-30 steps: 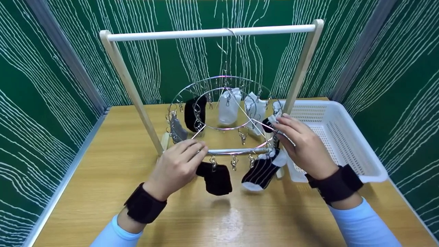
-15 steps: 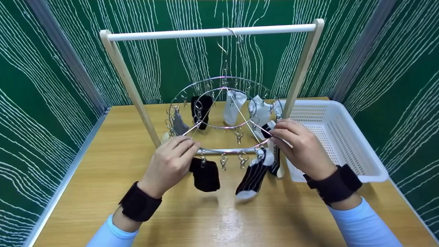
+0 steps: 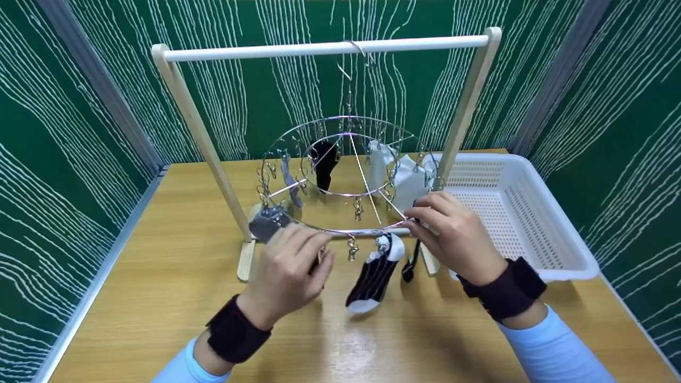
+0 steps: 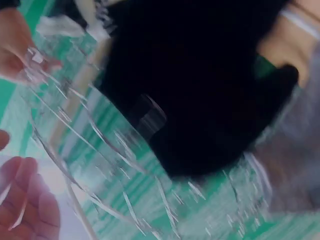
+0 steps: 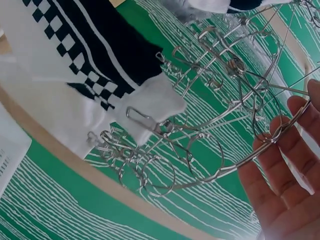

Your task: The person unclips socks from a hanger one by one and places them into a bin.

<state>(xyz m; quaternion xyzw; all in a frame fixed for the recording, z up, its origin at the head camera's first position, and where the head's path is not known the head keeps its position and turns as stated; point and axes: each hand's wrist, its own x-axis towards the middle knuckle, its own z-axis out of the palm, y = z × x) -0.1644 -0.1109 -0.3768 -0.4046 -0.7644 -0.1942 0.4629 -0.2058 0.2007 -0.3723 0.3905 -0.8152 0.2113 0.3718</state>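
Note:
A round metal sock hanger (image 3: 346, 117) with two rings and dangling clips hangs by its hook from the rack's bar. My right hand (image 3: 449, 229) pinches the outer ring at the front right; the right wrist view shows fingers (image 5: 280, 165) against the wire. At the front left, my left hand (image 3: 290, 266) is by the ring, thumb apart from the fingers. A black sock (image 4: 195, 90) fills much of the left wrist view. Between the hands hangs a black-and-white striped sock (image 3: 372, 276). Grey socks (image 3: 266, 223) hang left, white socks (image 3: 410, 181) back right.
The wooden rack (image 3: 191, 127) with its white bar (image 3: 266, 51) stands on a wood-grain table (image 3: 159, 298). A white plastic basket (image 3: 553, 213) sits to the right. Green walls with white wavy lines enclose the table.
The hanger has turned, its front socks shifting left and its back ones right. My left hand has moved slightly right with its thumb spreading; my right hand has shifted left with the ring.

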